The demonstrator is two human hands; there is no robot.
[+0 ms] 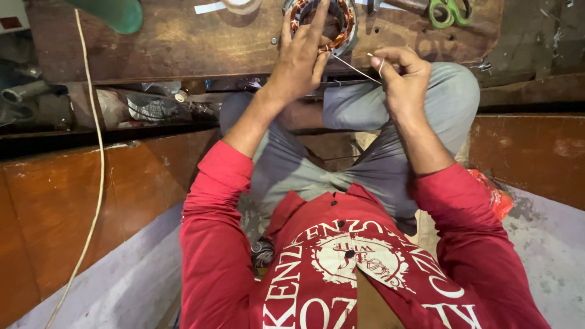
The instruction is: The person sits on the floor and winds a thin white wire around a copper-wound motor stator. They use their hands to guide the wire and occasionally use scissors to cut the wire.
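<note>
From my feed: left hand (pixel 301 58) spread flat on the copper-wound stator (pixel 322 18), right hand (pixel 401 76) pinching a thread (pixel 356 71), over a scuffed wooden bench (pixel 183 42) with green scissors (pixel 450 11).

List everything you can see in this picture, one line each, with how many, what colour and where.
Round motor stator with copper windings: one, copper and grey metal, top centre on the bench, under the left hand.
Thin pale thread: one, whitish, running from the stator to the right hand.
Green-handled scissors: one, green, top right on the bench.
Roll of tape: one, pale, top edge left of the stator.
Worn wooden bench: one, brown, across the top.
Green rounded object: one, green, top left; kind unclear.
Long cream cord: one, cream, down the left side.
Left hand: on the stator, fingers spread.
Right hand: grip pinched on the thread.
</note>
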